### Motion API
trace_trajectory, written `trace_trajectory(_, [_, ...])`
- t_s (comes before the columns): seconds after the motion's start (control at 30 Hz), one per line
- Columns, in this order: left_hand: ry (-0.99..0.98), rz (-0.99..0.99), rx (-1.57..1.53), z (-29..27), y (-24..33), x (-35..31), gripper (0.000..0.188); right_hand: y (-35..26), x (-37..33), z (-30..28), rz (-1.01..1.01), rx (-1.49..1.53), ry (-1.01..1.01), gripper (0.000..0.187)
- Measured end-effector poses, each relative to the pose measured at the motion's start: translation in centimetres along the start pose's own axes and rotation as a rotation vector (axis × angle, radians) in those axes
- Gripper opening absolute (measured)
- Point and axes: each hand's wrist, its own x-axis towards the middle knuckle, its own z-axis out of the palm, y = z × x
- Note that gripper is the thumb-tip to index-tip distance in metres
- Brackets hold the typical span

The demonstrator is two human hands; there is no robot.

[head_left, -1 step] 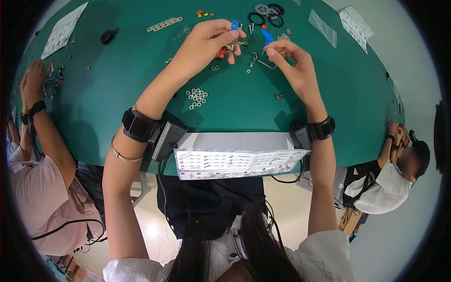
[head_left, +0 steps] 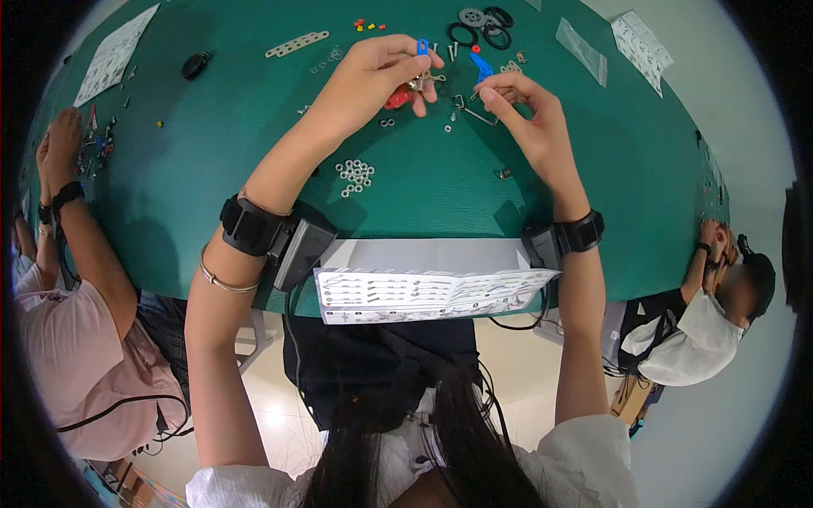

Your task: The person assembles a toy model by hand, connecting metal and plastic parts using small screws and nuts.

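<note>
My left hand (head_left: 381,68) is closed round a small assembly of model parts. A blue perforated strip (head_left: 423,47) sticks up past its thumb, and a red part (head_left: 398,100) shows below the fingers with metal pieces beside it. The palm side hides the rest. To its right, my right hand (head_left: 529,106) has thumb and forefinger brought together on something small and thin, too small to name. A blue angled bracket (head_left: 483,68) lies just beyond those fingertips. Next to them on the green table is a bent metal rod (head_left: 481,115).
Several nuts (head_left: 354,176) lie nearer me. Black rings (head_left: 462,34), grey gears (head_left: 472,17) and screws (head_left: 453,51) sit at the far side, with a perforated metal strip (head_left: 296,44) to the left. A printed sheet (head_left: 432,295) hangs over the near edge. Other people work at both sides.
The red part under my left hand has turned slightly and shows more. My right hand has hardly moved.
</note>
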Motion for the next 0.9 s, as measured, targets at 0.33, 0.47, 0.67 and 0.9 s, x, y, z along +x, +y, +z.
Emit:
trace_trajectory(0.33, [-0.003, 0.025, -0.052, 0.3, 0.6, -0.1, 0.024, 0.2, 0.0, 0.3, -0.045, 0.023, -0.008, 0.015])
trace_trajectory(0.47, [0.134, 0.235, 0.353, -0.3, -1.4, 0.2, 0.021, 0.4, 0.3, 0.4, -0.07, -0.009, -0.001, 0.016])
trace_trajectory(0.67, [0.219, 0.314, 0.691, -0.8, -1.1, 0.1, 0.019, 1.3, 0.6, 0.5, -0.12, -0.051, -0.007, 0.017])
trace_trajectory(0.9, [0.202, 0.25, 0.717, 0.5, 1.3, -0.6, 0.015, 2.1, 0.7, 0.3, -0.145, -0.041, -0.021, 0.018])
